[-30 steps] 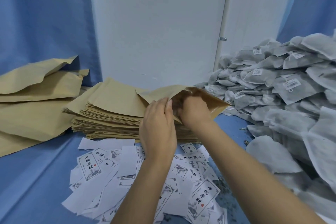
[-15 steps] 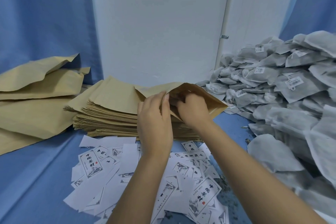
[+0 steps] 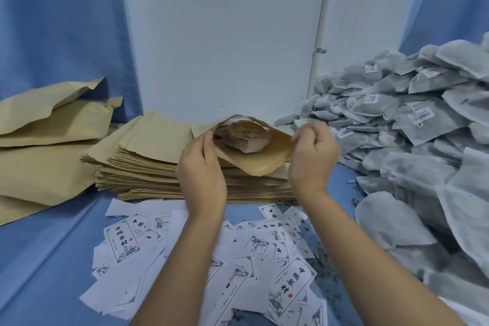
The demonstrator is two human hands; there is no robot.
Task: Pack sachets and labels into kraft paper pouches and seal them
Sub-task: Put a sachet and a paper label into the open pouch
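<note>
Kraft paper pouch (image 3: 262, 164), tan and creased, hangs just above the stack of flat pouches (image 3: 148, 164) at mid-table, its mouth pulled wide toward the camera. The left hand (image 3: 202, 169) pinches the mouth's left edge and the right hand (image 3: 313, 156), fingers curled, pinches the right edge, so the hands are set apart with the opening between them. Something pale lies inside; what it is cannot be told. White labels (image 3: 288, 291) lie scattered on the blue cloth (image 3: 39, 259) nearer the camera, printed with an ink drawing, a red seal and vertical Chinese characters, 中 first and 材 last. Grey sachets (image 3: 423, 124) heap up at the right, cut off by the frame; their small barcode tags are too small to read.
</note>
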